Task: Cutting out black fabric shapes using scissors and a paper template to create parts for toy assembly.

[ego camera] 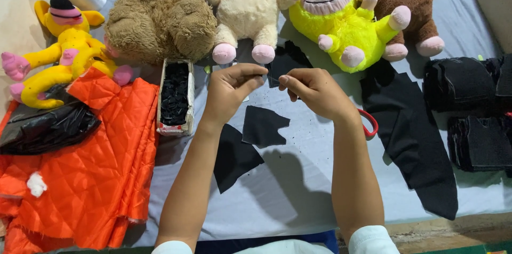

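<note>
Black fabric piece sits between your two hands, held up just above the table, in front of the plush toys. Your left hand has its grip closed, fingertips pinching the left edge of the piece. Your right hand is also closed, thumb and forefinger pinched at the same edge; the two hands nearly touch. What exactly sits between the fingertips is too small to tell.

Below your hands, two more black cutouts lie flat on the grey table cover, overlapping. Cardboard box of small black pieces stands just left of your left hand. Orange quilted fabric is bunched further left, with a black plastic bag on it. Red scissors handle shows just behind your right wrist. Long black fabric strip lies right of that, and stacks of black cut pieces are at the far right.
</note>
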